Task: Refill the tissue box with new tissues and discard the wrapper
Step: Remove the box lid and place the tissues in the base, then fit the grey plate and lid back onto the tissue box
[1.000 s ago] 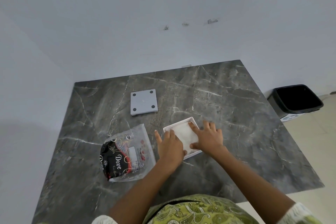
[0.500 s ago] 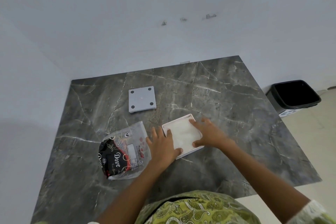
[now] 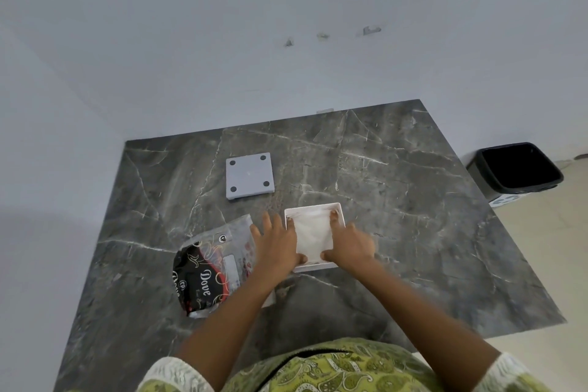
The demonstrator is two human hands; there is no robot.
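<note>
The white square tissue box [image 3: 313, 207] stands open on the dark marble table [image 3: 407, 207], with a stack of white tissues [image 3: 313, 232] inside. My left hand [image 3: 276, 245] lies flat against the box's left side, fingers spread, its thumb on the tissues near the front. My right hand [image 3: 350, 245] rests on the right side, its fingertips inside the box pressing the tissues along the right wall. The emptied clear wrapper [image 3: 210, 267] with black and red print lies crumpled on the table just left of my left hand.
The grey square lid [image 3: 249, 175], with a dark dot at each corner, lies further back on the table. A black waste bin [image 3: 517, 169] stands on the floor beyond the table's right edge. Walls close the back and left.
The box has turned square to me. My right hand's fingers have slid to the box's right inner wall, and my left hand has shifted to the left side, uncovering the tissues.
</note>
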